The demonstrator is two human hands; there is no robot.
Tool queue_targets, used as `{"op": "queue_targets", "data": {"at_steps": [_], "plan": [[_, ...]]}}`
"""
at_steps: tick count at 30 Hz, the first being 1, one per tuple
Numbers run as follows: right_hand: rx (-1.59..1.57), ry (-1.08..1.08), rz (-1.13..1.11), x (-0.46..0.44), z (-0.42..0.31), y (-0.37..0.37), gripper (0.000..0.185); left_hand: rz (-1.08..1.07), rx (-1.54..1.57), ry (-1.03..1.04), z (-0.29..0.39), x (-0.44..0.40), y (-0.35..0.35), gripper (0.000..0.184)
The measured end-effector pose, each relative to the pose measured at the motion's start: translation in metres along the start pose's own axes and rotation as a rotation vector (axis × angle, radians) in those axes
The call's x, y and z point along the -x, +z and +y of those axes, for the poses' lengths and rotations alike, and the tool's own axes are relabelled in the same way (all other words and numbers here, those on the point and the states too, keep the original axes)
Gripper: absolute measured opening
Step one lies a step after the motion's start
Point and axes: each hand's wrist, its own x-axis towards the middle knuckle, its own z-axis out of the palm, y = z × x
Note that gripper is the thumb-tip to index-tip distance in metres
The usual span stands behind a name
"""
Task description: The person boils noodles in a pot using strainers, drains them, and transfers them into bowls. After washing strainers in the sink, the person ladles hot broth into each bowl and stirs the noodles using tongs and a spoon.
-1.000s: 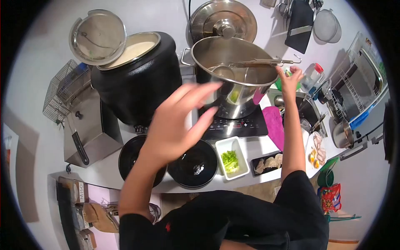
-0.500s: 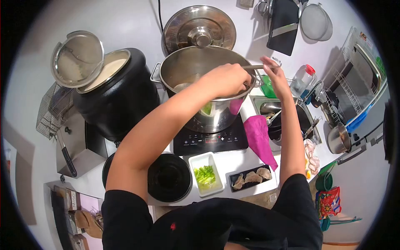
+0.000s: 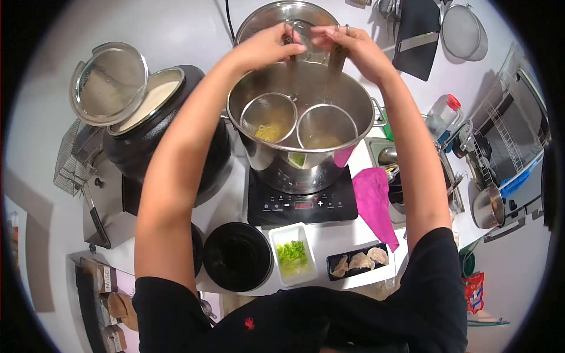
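A large steel pot [image 3: 306,172] stands on the black induction cooker [image 3: 302,213]. Two round mesh noodle strainers sit in it side by side. The left noodle strainer [image 3: 285,109] holds yellow noodles [image 3: 269,132]; the contents of the right noodle strainer [image 3: 328,126] are hard to make out. Beyond the far rim, my left hand [image 3: 272,46] is closed around the left strainer's upright handle. My right hand [image 3: 360,49] is closed at the top of the other strainer's handle. A steel lid [image 3: 265,17] leans behind both hands.
In front are a black bowl [image 3: 237,257], a white dish [image 3: 312,267] of chopped greens and a black tray [image 3: 384,272] of dumplings. A pink cloth [image 3: 375,203] lies beside the sink [image 3: 398,219]. At left stands a black soup warmer [image 3: 170,141].
Both hands have moved to the pot's far side, the left from above its right rim. Two strainers now show inside. The view has shifted slightly.
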Motion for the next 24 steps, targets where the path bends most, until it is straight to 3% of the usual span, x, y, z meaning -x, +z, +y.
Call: {"op": "queue_targets", "data": {"at_steps": [2,3,7,8,9,11,14,17,20,22,24], "plan": [[-0.211,-0.053,-0.063,0.002,-0.003,0.016,0.048,0.119,-0.061,0.105,-0.019,-0.016,0.013,0.042],[-0.085,-0.076,-0.036,0.003,-0.005,0.018,0.062,0.176,-0.104,0.153,-0.026,-0.020,0.017,0.047],[0.239,-0.036,0.075,-0.003,0.002,0.016,0.078,0.073,0.312,0.067,-0.017,0.000,0.023,0.052],[0.205,-0.003,0.148,-0.003,0.006,0.019,0.073,-0.007,0.423,0.038,-0.008,0.005,0.024,0.054],[0.369,0.087,0.231,-0.003,0.004,0.024,0.063,-0.009,0.274,0.155,-0.006,0.006,0.029,0.052],[0.241,0.181,0.112,-0.007,0.014,0.021,0.045,-0.049,-0.044,0.277,0.021,0.032,0.024,0.048],[0.124,0.260,0.041,-0.023,0.040,0.000,0.042,0.061,-0.039,0.309,0.035,0.068,0.034,0.044],[0.374,-0.080,-0.233,-0.035,0.053,-0.014,0.046,0.278,-0.007,0.318,0.066,0.189,0.031,0.033],[0.292,-0.083,-0.188,-0.047,0.074,-0.014,0.046,0.451,0.048,0.301,0.063,0.309,0.030,0.029],[0.285,-0.065,-0.092,-0.052,0.073,-0.025,0.046,0.392,-0.065,-0.032,0.057,0.399,0.012,0.025],[0.234,-0.041,0.012,-0.052,0.052,-0.017,0.046,0.517,-0.015,-0.557,0.051,0.485,0.012,0.021]]}}
